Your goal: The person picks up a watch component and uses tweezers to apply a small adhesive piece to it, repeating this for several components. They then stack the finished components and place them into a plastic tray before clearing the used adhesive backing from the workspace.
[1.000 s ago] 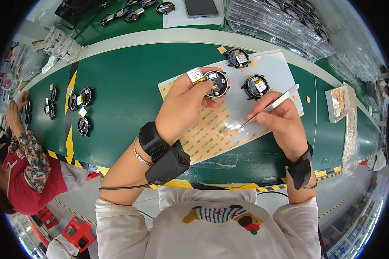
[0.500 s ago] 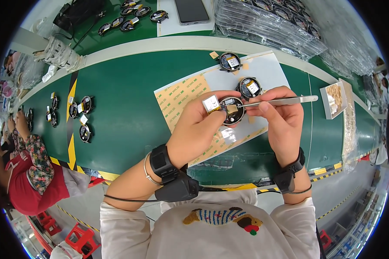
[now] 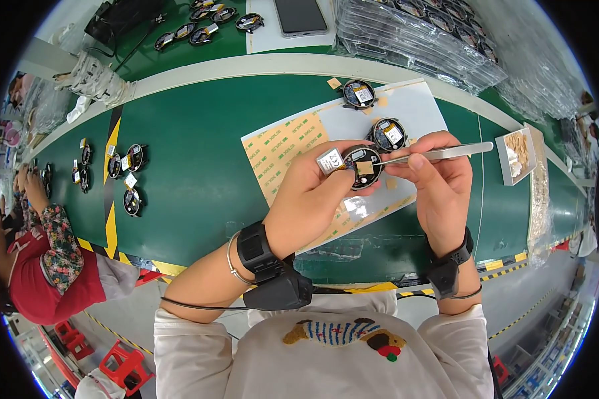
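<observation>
My left hand (image 3: 316, 189) is closed round an open round watch case (image 3: 358, 154), with the thumb at its near left edge. A silver battery (image 3: 329, 161) with a white label sticks out to the left of this case, by my fingers. Inside the case lies a small tan adhesive square (image 3: 365, 167). My right hand (image 3: 440, 178) pinches metal tweezers (image 3: 452, 151); their tips reach into the case at the tan square. Two more open watch cases, one nearer (image 3: 388, 135) and one farther (image 3: 359, 94), lie just beyond my hands.
Under my hands lies a sheet (image 3: 286, 149) of tan printed adhesive on white backing. A small white box (image 3: 516, 156) stands at the right. Several watch cases (image 3: 132, 201) sit at the left, near yellow-black tape. Clear trays (image 3: 412, 43) and a phone (image 3: 301, 16) are at the back. Leftward, a person in red works.
The whole view has shifted slightly. The tweezers' tips stay at the tan square, and both hands keep their hold.
</observation>
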`<action>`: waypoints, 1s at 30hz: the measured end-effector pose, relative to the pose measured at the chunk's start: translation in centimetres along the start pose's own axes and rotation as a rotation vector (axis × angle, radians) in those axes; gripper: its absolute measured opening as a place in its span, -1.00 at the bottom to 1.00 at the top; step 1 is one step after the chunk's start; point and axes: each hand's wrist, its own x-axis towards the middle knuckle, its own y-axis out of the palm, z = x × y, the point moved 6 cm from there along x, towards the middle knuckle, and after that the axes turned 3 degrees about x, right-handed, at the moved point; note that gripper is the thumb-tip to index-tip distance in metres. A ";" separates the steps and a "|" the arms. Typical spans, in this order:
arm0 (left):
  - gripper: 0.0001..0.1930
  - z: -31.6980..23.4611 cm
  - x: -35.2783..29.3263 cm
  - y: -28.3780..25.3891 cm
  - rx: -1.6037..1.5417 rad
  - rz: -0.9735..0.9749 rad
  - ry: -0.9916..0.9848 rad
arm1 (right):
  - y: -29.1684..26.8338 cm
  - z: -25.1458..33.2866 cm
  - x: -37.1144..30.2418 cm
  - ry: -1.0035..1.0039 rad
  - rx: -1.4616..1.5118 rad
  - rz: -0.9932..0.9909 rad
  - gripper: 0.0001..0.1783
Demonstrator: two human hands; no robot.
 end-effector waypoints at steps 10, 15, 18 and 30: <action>-0.74 -0.1 -0.3 0.0 0.063 -0.096 -0.097 | 1.4 0.7 -1.2 -0.136 -0.316 0.080 -0.86; -0.81 0.3 0.0 -0.6 0.070 -0.149 -0.103 | 2.3 1.4 -1.7 -0.395 -0.467 0.092 -0.83; -0.75 0.7 0.1 -0.5 0.067 -0.100 -0.058 | 2.9 1.8 -1.9 -0.505 -0.609 0.130 -0.83; -0.63 0.5 -0.1 0.0 -0.166 0.001 -0.074 | 0.8 0.1 -0.4 -0.082 -0.152 0.132 -0.85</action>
